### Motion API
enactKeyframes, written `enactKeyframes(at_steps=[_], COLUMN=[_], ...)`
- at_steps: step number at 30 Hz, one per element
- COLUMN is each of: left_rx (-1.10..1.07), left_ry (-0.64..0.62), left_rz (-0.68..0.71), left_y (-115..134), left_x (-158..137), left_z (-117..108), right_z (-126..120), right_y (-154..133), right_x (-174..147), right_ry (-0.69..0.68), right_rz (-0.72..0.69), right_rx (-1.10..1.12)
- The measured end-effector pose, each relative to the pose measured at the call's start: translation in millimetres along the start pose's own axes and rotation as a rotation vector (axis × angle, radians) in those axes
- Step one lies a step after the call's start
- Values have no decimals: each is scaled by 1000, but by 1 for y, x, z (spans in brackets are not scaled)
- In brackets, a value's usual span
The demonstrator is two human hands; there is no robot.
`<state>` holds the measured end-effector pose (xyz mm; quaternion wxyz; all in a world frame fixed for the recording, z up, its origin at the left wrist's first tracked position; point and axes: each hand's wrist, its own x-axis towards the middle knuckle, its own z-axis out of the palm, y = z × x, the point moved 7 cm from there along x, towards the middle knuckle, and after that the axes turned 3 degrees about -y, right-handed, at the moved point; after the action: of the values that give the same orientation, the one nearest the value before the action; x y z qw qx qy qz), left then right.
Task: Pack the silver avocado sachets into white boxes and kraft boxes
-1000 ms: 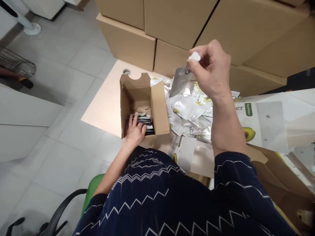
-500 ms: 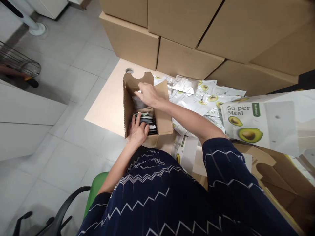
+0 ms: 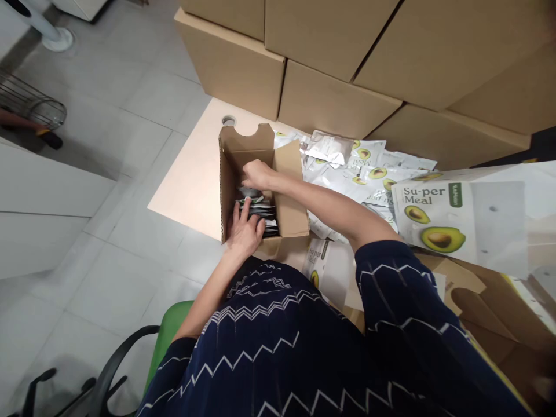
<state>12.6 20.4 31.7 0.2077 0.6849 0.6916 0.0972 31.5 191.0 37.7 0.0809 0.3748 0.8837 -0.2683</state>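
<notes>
Silver foil sachets (image 3: 256, 209) stand on edge, stacked front to back in the open brown cardboard box (image 3: 286, 191). The right hand (image 3: 256, 174) pinches one down into the row, while the left hand (image 3: 244, 231) lies flat against the stack's near end. Loose avocado-printed sachets (image 3: 369, 168) lie just right of the box on the pale desk (image 3: 191, 179).

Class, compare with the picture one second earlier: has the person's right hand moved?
Yes. The right hand has come down and leftward from above the pile of silver pouches into the open cardboard box.

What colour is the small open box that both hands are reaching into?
The small open box is plain brown cardboard, seen best in the head view.
</notes>
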Motion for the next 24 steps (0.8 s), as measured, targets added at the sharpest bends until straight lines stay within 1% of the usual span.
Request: enactKeyframes(at_steps=[3, 5, 7, 10, 15, 19, 21, 22, 24], left_rx=[-17, -36, -49, -46, -26, -3, 8, 13, 21], left_ry=[8, 39, 86, 133, 105, 56, 14, -2, -11], left_rz=[-8, -8, -16, -45, -60, -55, -57, -58, -55], left_y=[0, 1, 1, 2, 4, 2, -1, -2, -3], left_x=[0, -2, -4, -6, 3, 17, 22, 24, 25], left_z=[-3, -6, -11, -14, -9, -5, -2, -1, 1], right_z=[8, 11, 11, 6, 7, 10, -4, -18, -55], right_y=[-4, -6, -8, -7, -3, -5, -8, -9, -1], right_x=[2, 1, -2, -7, -12, -15, -23, -29, -45], right_ry=[-19, -25, -12, 18, 17, -45, -26, 19, 181], right_rz=[-43, -74, -85, -62, -12, -39, -93, -126, -161], right_rx=[23, 37, 55, 90, 118, 166, 224, 269, 380])
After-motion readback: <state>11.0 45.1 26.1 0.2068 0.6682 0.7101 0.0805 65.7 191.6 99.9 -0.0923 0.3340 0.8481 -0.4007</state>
